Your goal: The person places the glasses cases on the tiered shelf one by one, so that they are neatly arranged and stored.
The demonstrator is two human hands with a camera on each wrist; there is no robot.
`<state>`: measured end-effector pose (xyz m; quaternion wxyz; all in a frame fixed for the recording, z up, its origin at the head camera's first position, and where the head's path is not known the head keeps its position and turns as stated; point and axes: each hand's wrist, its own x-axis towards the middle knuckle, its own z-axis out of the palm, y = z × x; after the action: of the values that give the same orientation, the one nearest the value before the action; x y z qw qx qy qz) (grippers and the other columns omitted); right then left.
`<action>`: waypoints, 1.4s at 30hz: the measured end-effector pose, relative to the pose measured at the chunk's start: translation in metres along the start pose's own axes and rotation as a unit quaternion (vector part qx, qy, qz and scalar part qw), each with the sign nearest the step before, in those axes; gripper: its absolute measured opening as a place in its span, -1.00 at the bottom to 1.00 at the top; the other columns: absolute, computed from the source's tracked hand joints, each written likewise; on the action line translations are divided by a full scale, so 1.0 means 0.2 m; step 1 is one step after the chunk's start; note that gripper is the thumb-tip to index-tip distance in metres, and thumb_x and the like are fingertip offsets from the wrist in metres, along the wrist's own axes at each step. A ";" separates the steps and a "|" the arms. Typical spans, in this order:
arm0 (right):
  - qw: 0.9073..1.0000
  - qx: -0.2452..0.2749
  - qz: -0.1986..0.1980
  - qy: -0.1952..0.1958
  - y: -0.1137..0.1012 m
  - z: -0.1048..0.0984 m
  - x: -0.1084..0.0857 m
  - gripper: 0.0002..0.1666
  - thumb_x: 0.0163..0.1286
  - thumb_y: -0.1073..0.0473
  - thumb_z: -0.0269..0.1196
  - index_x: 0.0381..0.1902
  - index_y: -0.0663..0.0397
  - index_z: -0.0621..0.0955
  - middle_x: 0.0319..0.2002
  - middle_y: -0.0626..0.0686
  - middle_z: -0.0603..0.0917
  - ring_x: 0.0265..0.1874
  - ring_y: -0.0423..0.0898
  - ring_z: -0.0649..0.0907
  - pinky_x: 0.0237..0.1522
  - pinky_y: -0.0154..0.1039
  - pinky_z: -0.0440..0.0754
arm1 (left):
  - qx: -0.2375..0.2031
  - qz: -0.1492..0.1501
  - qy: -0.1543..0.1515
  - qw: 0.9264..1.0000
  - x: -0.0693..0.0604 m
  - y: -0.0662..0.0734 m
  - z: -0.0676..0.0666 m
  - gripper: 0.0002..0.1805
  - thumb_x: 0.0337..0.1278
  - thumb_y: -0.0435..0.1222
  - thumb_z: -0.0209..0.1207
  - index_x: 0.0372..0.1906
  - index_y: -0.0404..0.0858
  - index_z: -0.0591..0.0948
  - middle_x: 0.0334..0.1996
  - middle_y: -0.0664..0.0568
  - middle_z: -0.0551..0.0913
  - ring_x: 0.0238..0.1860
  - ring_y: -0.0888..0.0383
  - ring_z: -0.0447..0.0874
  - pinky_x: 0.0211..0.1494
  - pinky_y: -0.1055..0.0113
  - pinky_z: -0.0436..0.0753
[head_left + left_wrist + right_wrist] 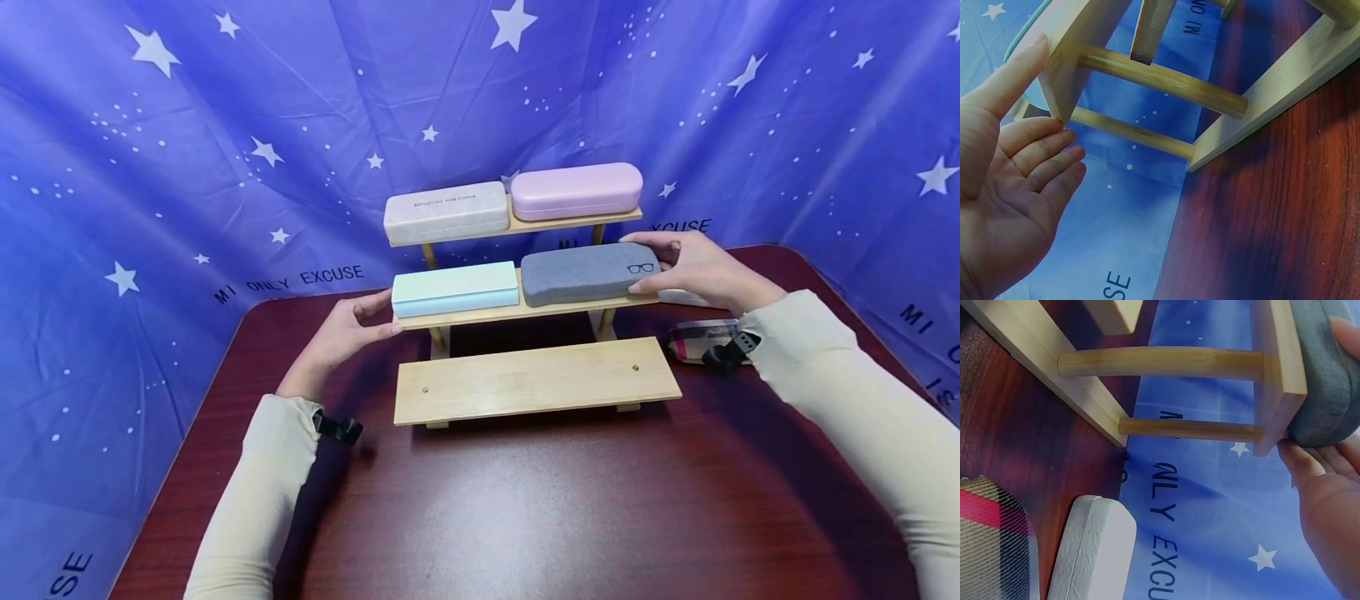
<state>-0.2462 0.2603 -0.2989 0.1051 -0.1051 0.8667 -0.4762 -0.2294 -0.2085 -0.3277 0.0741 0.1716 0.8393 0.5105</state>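
Note:
A grey glasses case (581, 273) with a small glasses drawing lies on the right half of the wooden rack's middle shelf (465, 317). My right hand (693, 267) grips its right end, thumb in front and fingers behind. On the left half of that shelf rests a pale mint glasses case (455, 289). Beside its left end is my left hand (341, 337), the thumb touching the shelf's edge; in the left wrist view the other fingers of this hand (1022, 169) are loosely extended, with the index fingertip by the board's corner.
Upon the top shelf stand a whitish marbled case (446, 212) and a pink case (576, 192). The bottom shelf (536, 382) is bare wood. A plaid case (693, 340) and a white case (1094, 550) lie on the table right of the rack. A starry blue curtain (300, 100) hangs behind.

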 end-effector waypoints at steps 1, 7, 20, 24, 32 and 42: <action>1.000 0.000 0.001 -0.002 0.00 0.00 0.00 -0.09 0.03 0.15 0.48 0.34 -0.02 0.35 0.16 0.12 0.50 -0.04 -0.25 0.54 -0.15 -0.46 0.54 | 0.001 0.000 0.000 1.000 0.00 0.00 0.00 -0.33 0.06 -0.44 0.26 0.29 -0.50 0.31 0.25 -0.29 0.39 0.31 -0.10 0.30 0.33 -0.01 0.25; 1.000 -0.021 0.011 -0.013 0.00 0.00 0.01 -0.05 0.06 0.07 0.46 0.40 -0.10 0.29 0.19 0.14 0.48 -0.03 -0.25 0.54 -0.15 -0.48 0.52 | 0.013 -0.005 0.001 1.000 0.00 0.01 0.01 -0.32 0.07 -0.42 0.27 0.30 -0.50 0.30 0.26 -0.28 0.38 0.32 -0.09 0.28 0.34 0.04 0.26; 0.998 0.024 -0.037 -0.044 0.09 -0.05 -0.06 -0.05 0.23 0.22 0.32 0.48 -0.08 0.09 0.45 0.08 0.13 0.42 -0.01 0.15 0.13 -0.56 0.34 | -0.010 0.012 0.005 1.000 0.04 -0.15 0.00 -0.31 0.06 -0.40 0.29 0.32 -0.41 0.32 0.27 -0.18 0.40 0.32 0.01 0.30 0.35 0.08 0.26; 0.996 0.053 -0.060 -0.043 0.18 -0.09 -0.12 -0.07 0.28 0.32 0.25 0.49 -0.10 0.05 0.45 0.08 0.15 0.38 -0.22 0.23 0.13 -0.56 0.35 | -0.013 0.014 0.007 1.000 0.05 -0.16 -0.01 -0.31 0.06 -0.38 0.29 0.32 -0.38 0.33 0.27 -0.15 0.41 0.31 0.05 0.31 0.35 0.11 0.27; 0.993 0.040 -0.104 -0.038 0.42 -0.18 -0.25 -0.27 0.30 0.45 0.14 0.41 0.15 0.22 0.24 -0.18 0.47 0.14 -0.43 0.46 -0.05 -0.51 0.52 | -0.006 0.016 0.002 1.000 0.00 -0.02 0.01 -0.33 0.06 -0.46 0.25 0.30 -0.52 0.29 0.26 -0.31 0.36 0.32 -0.12 0.27 0.33 0.00 0.25; 0.997 -0.035 -0.062 0.001 0.67 -0.28 -0.39 -0.30 0.26 0.37 0.23 0.35 0.15 0.30 0.18 -0.36 0.44 0.12 -0.61 0.34 -0.05 -0.63 0.34 | 0.001 0.019 0.008 1.000 0.04 -0.15 0.00 -0.30 0.08 -0.37 0.28 0.33 -0.41 0.30 0.28 -0.20 0.38 0.33 -0.04 0.28 0.34 0.02 0.25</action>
<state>-0.1989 0.3966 -0.3770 0.0704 -0.1616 0.8746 -0.4517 -0.2434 -0.2183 -0.3537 0.0578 0.1838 0.8371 0.5120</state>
